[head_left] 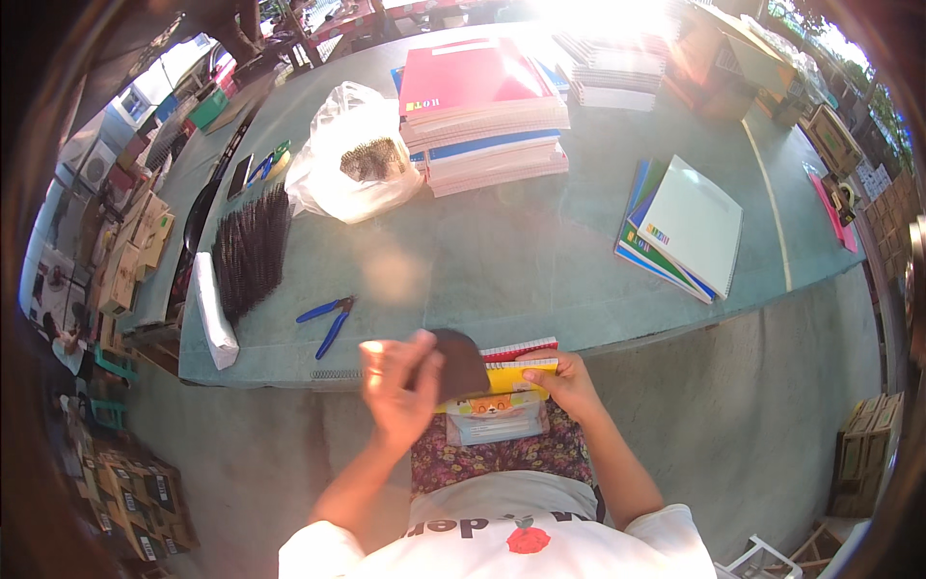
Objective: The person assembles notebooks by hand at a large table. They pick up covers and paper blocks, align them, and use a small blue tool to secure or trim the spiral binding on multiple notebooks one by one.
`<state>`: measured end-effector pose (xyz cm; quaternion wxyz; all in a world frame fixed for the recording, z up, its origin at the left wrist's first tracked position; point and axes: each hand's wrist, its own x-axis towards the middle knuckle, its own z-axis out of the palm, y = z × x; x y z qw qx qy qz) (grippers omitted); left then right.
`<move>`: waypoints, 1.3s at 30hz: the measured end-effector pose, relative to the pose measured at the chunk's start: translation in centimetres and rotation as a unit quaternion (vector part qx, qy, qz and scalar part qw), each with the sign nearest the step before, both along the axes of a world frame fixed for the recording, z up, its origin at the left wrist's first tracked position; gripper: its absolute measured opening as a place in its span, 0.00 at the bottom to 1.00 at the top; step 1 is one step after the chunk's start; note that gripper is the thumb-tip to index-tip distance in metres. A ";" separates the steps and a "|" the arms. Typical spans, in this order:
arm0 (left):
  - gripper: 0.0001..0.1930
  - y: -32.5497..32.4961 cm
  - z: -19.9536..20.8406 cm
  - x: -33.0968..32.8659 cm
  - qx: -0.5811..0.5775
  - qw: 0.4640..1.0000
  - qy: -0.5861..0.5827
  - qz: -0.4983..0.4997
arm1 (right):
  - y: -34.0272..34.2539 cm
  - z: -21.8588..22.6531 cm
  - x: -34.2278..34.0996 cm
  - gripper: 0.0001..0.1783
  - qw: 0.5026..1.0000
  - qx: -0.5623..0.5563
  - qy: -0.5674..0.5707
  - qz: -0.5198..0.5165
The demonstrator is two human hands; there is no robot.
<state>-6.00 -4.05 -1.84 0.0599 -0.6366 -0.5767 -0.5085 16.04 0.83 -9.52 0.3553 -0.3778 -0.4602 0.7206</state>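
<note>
My right hand grips the right end of a yellow spiral notebook at the table's near edge. Just beyond it, a red notebook shows its wire-bound edge. In my left hand is a dark brown flat piece with a rounded outline, which covers the left part of the yellow notebook; its kind is unclear. A thin wire coil lies along the edge beside my left hand. On my lap rests a clear packet with a cartoon animal.
Blue-handled pliers lie left of my hands. Further left are black binding coils and a white roll. Beyond stand a plastic bag of coils and a tall notebook stack. Fanned notebooks lie right.
</note>
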 end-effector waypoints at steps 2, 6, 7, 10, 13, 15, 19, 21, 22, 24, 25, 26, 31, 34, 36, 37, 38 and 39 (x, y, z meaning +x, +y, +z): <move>0.17 -0.1 -0.5 1.3 -0.056 0.998 -0.019 -0.009 | -0.4 -0.4 -0.2 0.13 1.000 0.006 0.013 -0.015; 0.16 -0.6 -1.9 2.1 -0.130 0.985 0.018 -0.115 | -0.3 -0.6 0.4 0.24 1.000 -0.015 0.023 -0.010; 0.16 0.1 -1.1 2.2 -0.094 0.992 0.007 -0.083 | -0.4 -1.1 0.5 0.26 0.999 -0.029 0.033 -0.022; 0.18 0.5 -0.6 2.6 -0.073 0.995 0.002 -0.065 | -0.3 -1.2 0.2 0.30 0.995 -0.066 0.065 -0.042; 0.17 0.0 -1.3 3.7 -0.150 0.975 0.015 -0.166 | -0.3 -1.0 0.1 0.28 0.992 -0.080 0.079 -0.053; 0.18 1.5 0.5 3.3 -0.059 0.995 -0.015 -0.074 | -0.4 -1.5 0.3 0.28 0.995 -0.069 0.049 -0.052; 0.18 0.8 -0.6 5.0 -0.221 0.953 0.043 -0.204 | -0.2 -0.8 0.2 0.28 0.995 -0.080 0.033 -0.058; 0.17 2.3 0.9 4.4 -0.128 0.985 -0.013 -0.114 | -0.6 -0.8 0.5 0.28 0.996 -0.074 0.003 -0.049; 0.16 2.9 1.6 4.3 -0.083 0.993 -0.041 -0.071 | -0.6 -0.9 0.4 0.28 0.995 -0.079 0.018 -0.061; 0.15 2.1 -0.1 5.1 -0.189 0.972 0.041 -0.134 | -0.5 -0.7 -0.2 0.28 0.992 -0.088 0.048 -0.077; 0.15 1.5 -0.8 5.6 -0.237 0.954 0.079 -0.163 | -0.5 -1.0 0.0 0.28 0.992 -0.091 0.042 -0.072; 0.15 0.5 -1.4 5.9 -0.253 0.942 0.065 -0.212 | -0.4 -1.6 0.1 0.29 0.993 -0.095 0.036 -0.067; 0.13 3.5 -0.7 3.0 -0.175 0.970 -0.098 -0.139 | -0.3 0.1 0.9 0.24 0.997 -0.009 -0.069 -0.018; 0.15 8.8 -3.2 -4.5 -0.121 0.991 -0.049 0.025 | -0.4 0.8 -0.3 0.19 0.990 0.067 -0.120 0.003; 0.14 9.5 -4.5 -7.5 -0.185 0.980 0.057 0.047 | -0.8 0.9 -1.0 0.16 0.993 0.062 -0.098 -0.030; 0.14 9.7 -4.6 -8.0 -0.215 0.969 0.111 0.055 | -0.9 0.9 -0.9 0.14 0.996 0.082 -0.036 -0.021; 0.13 9.6 -4.8 -8.3 -0.175 0.974 0.135 0.047 | -1.1 1.1 -0.9 0.12 0.994 0.101 0.026 -0.010; 0.13 8.9 -3.1 -6.7 -0.143 0.977 0.156 0.029 | -1.4 0.9 -0.6 0.11 0.990 0.112 0.083 -0.007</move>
